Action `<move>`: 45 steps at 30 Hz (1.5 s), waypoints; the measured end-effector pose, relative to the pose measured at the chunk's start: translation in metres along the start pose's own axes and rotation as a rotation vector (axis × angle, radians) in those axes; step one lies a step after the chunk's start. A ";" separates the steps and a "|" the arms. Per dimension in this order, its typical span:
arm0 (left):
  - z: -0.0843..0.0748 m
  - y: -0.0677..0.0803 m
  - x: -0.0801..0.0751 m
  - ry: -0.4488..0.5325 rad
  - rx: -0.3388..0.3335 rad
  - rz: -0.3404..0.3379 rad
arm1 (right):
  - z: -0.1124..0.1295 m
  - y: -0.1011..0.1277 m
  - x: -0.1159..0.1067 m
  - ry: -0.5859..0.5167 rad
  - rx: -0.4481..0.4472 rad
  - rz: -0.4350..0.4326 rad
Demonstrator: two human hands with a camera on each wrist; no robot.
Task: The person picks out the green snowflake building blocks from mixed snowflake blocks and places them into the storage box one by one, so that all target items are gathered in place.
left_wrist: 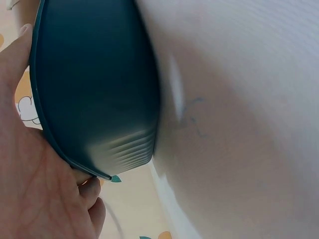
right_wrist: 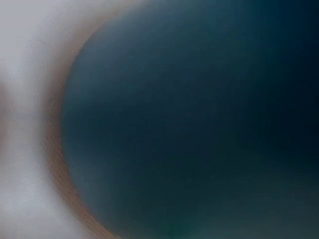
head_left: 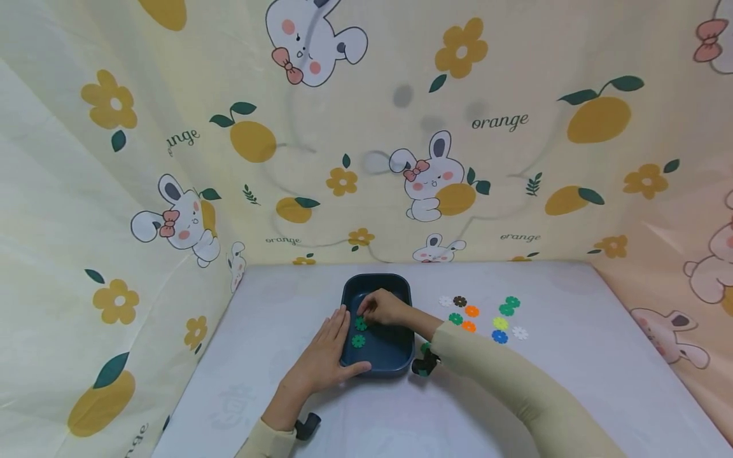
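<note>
A dark blue tray (head_left: 392,356) stands on the table, with a green snowflake disc (head_left: 358,341) lying inside it on the left. Just beyond that disc, my right hand (head_left: 385,308) reaches into the tray with bent fingers. Its fingertips pinch a second green snowflake disc (head_left: 361,324), partly covered by them. My left hand (head_left: 326,356) rests against the tray's left rim, fingers straight and thumb along the near edge. From the left wrist, the palm (left_wrist: 35,184) lies beside the tray wall (left_wrist: 99,89). The right wrist view is filled by the blurred tray (right_wrist: 174,119).
Right of the tray lie loose snowflake discs: green (head_left: 455,319), orange (head_left: 472,311), brown (head_left: 460,301), white (head_left: 520,333), yellow (head_left: 501,324) and blue (head_left: 500,337). Another green disc (head_left: 425,347) is partly hidden by the right wrist. A patterned curtain (head_left: 343,127) surrounds the white table (head_left: 275,305).
</note>
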State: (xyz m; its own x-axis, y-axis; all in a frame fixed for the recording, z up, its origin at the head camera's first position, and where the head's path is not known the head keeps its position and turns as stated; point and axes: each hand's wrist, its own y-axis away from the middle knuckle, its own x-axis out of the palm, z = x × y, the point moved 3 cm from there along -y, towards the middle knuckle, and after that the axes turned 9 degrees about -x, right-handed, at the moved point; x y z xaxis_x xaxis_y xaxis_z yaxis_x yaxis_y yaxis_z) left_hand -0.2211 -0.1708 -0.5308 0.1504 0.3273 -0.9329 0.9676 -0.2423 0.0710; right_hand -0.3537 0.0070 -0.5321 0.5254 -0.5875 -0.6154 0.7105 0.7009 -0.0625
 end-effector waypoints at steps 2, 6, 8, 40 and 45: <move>-0.001 0.000 0.000 -0.005 0.003 -0.003 | 0.001 0.000 0.001 0.014 -0.004 0.008; -0.002 -0.001 0.001 -0.003 0.006 -0.005 | 0.004 0.001 0.000 0.022 -0.006 0.019; -0.002 -0.001 0.001 0.004 0.008 -0.003 | 0.005 0.003 -0.002 0.020 -0.009 0.021; -0.003 0.001 0.000 -0.005 -0.014 0.006 | -0.027 0.135 -0.078 0.087 0.035 -0.218; -0.004 0.001 -0.002 0.014 -0.011 0.008 | -0.042 0.150 -0.070 0.067 0.069 -0.186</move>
State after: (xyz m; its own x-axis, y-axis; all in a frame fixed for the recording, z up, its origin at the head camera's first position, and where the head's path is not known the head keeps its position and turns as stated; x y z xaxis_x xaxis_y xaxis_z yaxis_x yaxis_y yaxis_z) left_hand -0.2197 -0.1680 -0.5279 0.1610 0.3379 -0.9273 0.9684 -0.2354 0.0824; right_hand -0.3034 0.1706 -0.5312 0.3514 -0.6742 -0.6496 0.8240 0.5521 -0.1273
